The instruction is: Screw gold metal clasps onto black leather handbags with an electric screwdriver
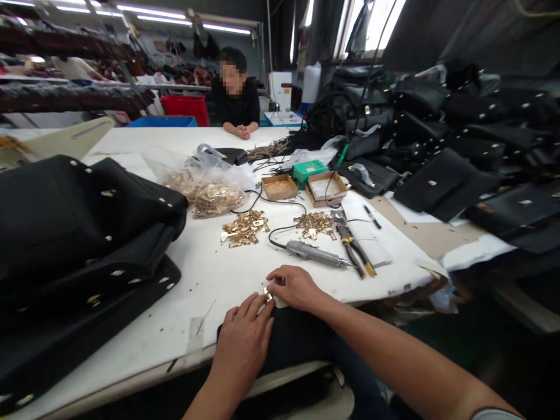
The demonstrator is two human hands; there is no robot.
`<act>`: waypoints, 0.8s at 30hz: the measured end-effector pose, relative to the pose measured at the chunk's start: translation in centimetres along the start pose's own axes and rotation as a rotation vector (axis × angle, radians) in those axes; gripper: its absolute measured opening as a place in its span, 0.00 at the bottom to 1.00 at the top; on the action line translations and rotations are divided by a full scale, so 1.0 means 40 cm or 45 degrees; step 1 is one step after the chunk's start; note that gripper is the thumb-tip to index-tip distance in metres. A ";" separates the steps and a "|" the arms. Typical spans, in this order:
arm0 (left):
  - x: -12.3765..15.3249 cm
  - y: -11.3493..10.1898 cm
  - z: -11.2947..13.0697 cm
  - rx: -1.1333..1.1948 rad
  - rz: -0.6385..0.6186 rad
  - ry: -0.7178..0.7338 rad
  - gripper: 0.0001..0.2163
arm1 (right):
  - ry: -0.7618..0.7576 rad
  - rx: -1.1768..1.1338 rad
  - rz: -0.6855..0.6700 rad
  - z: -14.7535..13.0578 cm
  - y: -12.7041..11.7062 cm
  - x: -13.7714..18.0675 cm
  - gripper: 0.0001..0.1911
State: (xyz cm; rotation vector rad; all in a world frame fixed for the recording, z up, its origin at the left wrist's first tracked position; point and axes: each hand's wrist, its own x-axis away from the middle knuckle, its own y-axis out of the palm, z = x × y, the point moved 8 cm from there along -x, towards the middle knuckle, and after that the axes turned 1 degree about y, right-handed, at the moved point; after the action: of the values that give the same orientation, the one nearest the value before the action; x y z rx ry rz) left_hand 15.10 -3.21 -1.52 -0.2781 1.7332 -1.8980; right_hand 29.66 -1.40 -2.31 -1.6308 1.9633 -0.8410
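Observation:
At the table's near edge lies a black leather piece (293,335), its lower part hanging toward my lap. A small gold metal clasp (268,294) sits at its upper edge, with a bit of white material beside it. My left hand (245,329) rests on the leather, fingers stretched forward, the fingertips against the clasp. From the right, my right hand (295,287) pinches at the clasp with thumb and forefinger; the fingers partly hide it. Beyond my hands are a grey electric screwdriver (317,253) and two piles of gold clasp parts (245,228) (315,224).
Black leather bags (79,227) are stacked at left; more bags (446,175) heap up at right. Pliers (352,245), a black marker (373,217), small cardboard boxes (280,188), a green box (308,172) and a plastic bag of gold parts (214,192) stand farther back. A person (236,96) leans on the far edge.

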 end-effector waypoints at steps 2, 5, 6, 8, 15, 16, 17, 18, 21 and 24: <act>-0.001 0.004 -0.004 -0.033 0.036 0.033 0.18 | -0.047 -0.060 0.130 -0.001 -0.042 0.013 0.11; 0.000 0.011 -0.011 -0.049 0.070 0.068 0.18 | -0.057 -0.007 0.319 0.023 -0.135 0.042 0.08; 0.000 0.012 -0.013 -0.049 0.077 0.073 0.18 | -0.045 0.042 0.368 0.039 -0.170 0.053 0.07; 0.001 0.013 -0.016 -0.049 0.087 0.064 0.18 | -0.006 0.184 0.439 0.080 -0.235 0.072 0.06; 0.005 -0.008 -0.006 0.007 0.047 0.015 0.19 | 0.064 0.616 0.273 0.195 -0.277 0.074 0.22; 0.006 -0.009 -0.004 0.007 0.041 0.013 0.19 | 0.082 0.647 0.240 0.201 -0.270 0.067 0.23; 0.006 -0.008 -0.004 0.000 0.039 0.013 0.19 | 0.095 0.669 0.210 0.204 -0.264 0.060 0.23; 0.007 -0.007 -0.005 -0.011 0.038 0.013 0.19 | 0.104 0.684 0.182 0.205 -0.259 0.053 0.22; 0.009 0.004 -0.013 -0.049 0.039 0.005 0.19 | 0.099 0.701 0.123 0.201 -0.254 0.037 0.19; 0.010 0.012 -0.014 -0.047 0.039 0.026 0.20 | 0.063 0.698 0.089 0.197 -0.253 0.037 0.17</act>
State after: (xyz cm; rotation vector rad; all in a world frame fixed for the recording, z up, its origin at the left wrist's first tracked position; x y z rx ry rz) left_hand 14.60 -2.94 -2.13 -0.2451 1.7770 -1.8550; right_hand 41.87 -5.34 -0.78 -1.2207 1.6115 -1.2641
